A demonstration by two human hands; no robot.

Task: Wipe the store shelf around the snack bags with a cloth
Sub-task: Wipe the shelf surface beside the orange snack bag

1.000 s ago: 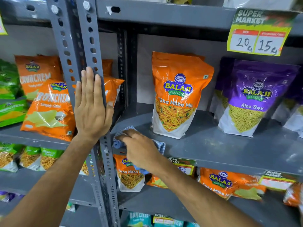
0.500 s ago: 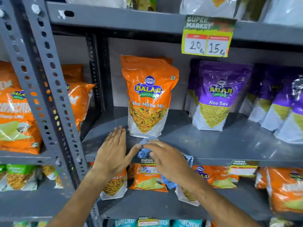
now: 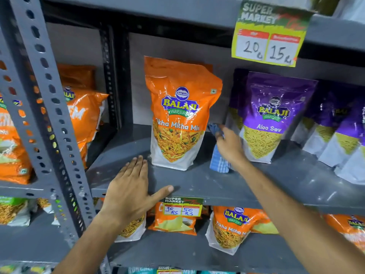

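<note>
Since half a second ago my right hand (image 3: 229,146) has carried the cloth (image 3: 219,162) from the front edge of the shelf (image 3: 197,180) deep into the gap between the orange Tikha Mitha Mix bag (image 3: 178,113) and the purple Aloo Sev bag (image 3: 270,117), while my left hand (image 3: 131,189) lies flat and open on the front lip, holding nothing. My right fingers are curled over the blue checked cloth, pinning it to the shelf; how tightly, I cannot tell. Both bags stand upright just beside my knuckles, so I judge a wide sweep could tip either one. My palm hides most of the cloth, and the shelf behind the bags is out of sight.
</note>
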